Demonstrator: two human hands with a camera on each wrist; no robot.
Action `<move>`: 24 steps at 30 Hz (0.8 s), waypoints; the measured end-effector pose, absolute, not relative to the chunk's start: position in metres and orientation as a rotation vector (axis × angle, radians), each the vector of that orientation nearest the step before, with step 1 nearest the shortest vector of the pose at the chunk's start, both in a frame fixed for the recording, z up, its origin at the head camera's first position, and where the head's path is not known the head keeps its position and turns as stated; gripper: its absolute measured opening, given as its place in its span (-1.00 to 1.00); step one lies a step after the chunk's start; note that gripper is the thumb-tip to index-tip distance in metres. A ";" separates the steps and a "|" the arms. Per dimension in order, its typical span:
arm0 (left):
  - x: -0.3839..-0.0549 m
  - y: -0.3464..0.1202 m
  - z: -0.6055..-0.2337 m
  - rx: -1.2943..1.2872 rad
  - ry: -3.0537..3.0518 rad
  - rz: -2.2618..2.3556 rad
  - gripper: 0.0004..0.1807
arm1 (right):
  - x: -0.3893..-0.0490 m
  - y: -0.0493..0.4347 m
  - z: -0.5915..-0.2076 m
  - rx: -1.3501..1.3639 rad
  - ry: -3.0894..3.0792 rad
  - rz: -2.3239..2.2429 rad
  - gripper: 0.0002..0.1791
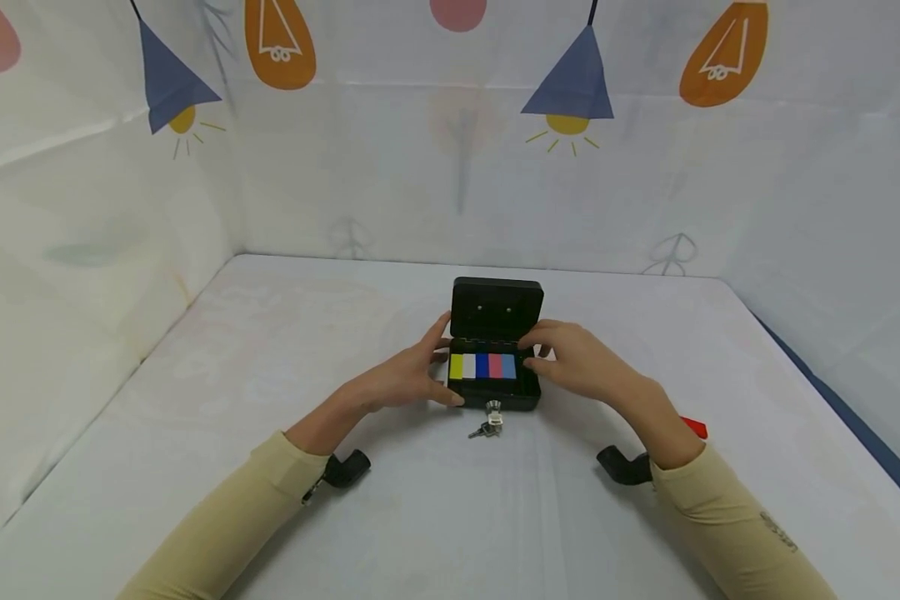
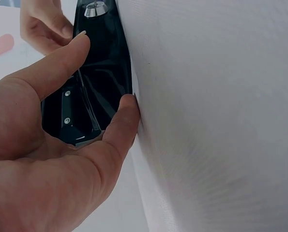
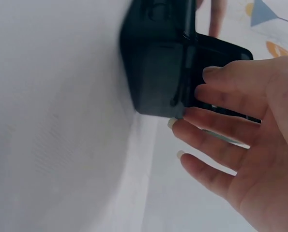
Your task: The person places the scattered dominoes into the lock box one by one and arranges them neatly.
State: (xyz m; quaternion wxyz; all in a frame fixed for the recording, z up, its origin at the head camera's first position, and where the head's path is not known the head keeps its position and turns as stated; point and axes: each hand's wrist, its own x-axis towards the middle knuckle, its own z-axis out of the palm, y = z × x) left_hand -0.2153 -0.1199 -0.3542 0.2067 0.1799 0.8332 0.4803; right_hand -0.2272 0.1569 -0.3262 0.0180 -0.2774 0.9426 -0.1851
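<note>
A black cash box [image 1: 497, 304] stands on the white table with its lid raised. Inside it lies a row of coloured strips [image 1: 482, 366]: yellow, white, dark blue, pink and light blue. A lock with small keys [image 1: 487, 429] hangs at the front wall. My left hand [image 1: 401, 377] holds the box's left end, thumb at the front corner and fingers toward the back; the left wrist view shows the thumb against the box [image 2: 102, 72]. My right hand [image 1: 577, 360] reaches over the right rim, thumb and forefinger near the strips' right end, the other fingers loosely extended outside [image 3: 211, 140].
A black curved piece [image 1: 347, 469] shows beside the left sleeve and another [image 1: 624, 465] by the right one. A red object [image 1: 694, 427] is partly hidden behind the right forearm. White printed cloth [image 1: 390, 167] encloses the table [image 1: 450, 517] at the back and sides.
</note>
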 end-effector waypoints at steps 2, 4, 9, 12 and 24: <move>-0.215 -0.120 -0.354 0.503 2.321 1.336 0.37 | -0.228 0.160 -0.325 -0.862 2.937 -0.584 -0.72; -0.215 -0.120 -0.355 0.505 2.327 1.329 0.37 | -0.228 0.164 -0.323 -0.857 2.948 -0.583 -0.74; -0.214 -0.120 -0.356 0.496 2.332 1.318 0.36 | -0.229 0.175 -0.317 -0.812 2.936 -0.555 -0.72; -0.214 -0.120 -0.357 0.490 2.335 1.316 0.37 | -0.228 0.181 -0.315 -0.783 2.916 -0.534 -0.69; -0.214 -0.120 -0.356 0.502 2.357 1.303 0.36 | -0.224 0.209 -0.325 -0.687 2.917 -0.500 -0.64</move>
